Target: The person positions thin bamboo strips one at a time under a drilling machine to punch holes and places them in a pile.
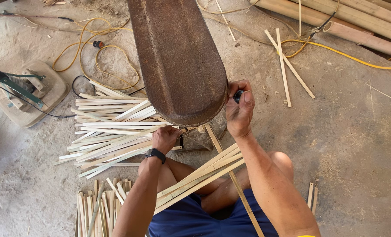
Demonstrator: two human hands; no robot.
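Right hand point(239, 112) is being held against the right edge of the rusty metal machine housing point(178, 57), fingers curled round a small black knob point(238, 95); knob is being pinched between thumb and fingertips, grip nearly closed on it. Knob is sitting just beside the housing's lower right edge.

Left hand point(165, 138) is being kept low under the rounded end of the housing, fingers folded down onto the near ends of the split bamboo strips point(112, 131). Whether a strip is actually being clamped cannot be told; the fingertips are hidden. A black wristwatch point(155, 153) is being worn on that wrist.

A fan of pale strips is being spread on the dirt floor point(357, 145) to the left of the housing. A second bundle of strips point(199, 175) is being rested across the knees, tilted up to the right. More short strips point(99, 206) are lying bottom left. Two crossed strips point(287, 66) are lying well apart, upper right, near a yellow cable point(344, 55) and whole bamboo poles point(353, 19). A foot pedal block point(28, 92) is sitting far left.
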